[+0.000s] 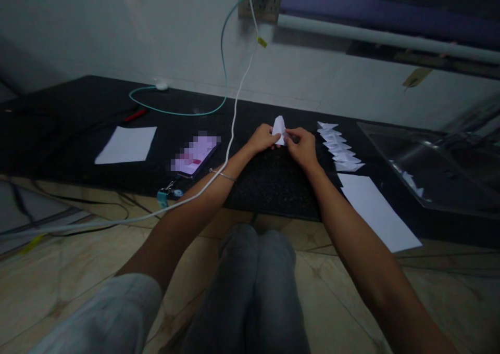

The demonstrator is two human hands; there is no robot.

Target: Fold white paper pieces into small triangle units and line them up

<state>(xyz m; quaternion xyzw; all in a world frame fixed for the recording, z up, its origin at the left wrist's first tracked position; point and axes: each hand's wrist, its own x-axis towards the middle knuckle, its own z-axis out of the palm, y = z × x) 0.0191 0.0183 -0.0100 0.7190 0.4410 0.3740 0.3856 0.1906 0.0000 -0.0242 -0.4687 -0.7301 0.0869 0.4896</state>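
Note:
Between my two hands, above the dark counter, a small folded piece of white paper (278, 127) stands up with its narrow end pointing away from me. My left hand (263, 138) is closed on its left edge, thumb in front. The fingers of my right hand (302, 144) pinch its lower right side. Just right of my right hand lies a row of several folded white paper pieces (339, 147), overlapping one another. Nearer to me, below that row, are flat white sheets (377, 208), partly behind my right forearm.
A phone (195, 155) with a lit screen and a strap lies left of my left forearm. Farther left is a white sheet (127, 144). A white cable (235, 109) hangs across my left forearm. At right is a metal sink (441, 161); the counter (273, 192) ends close to my knees.

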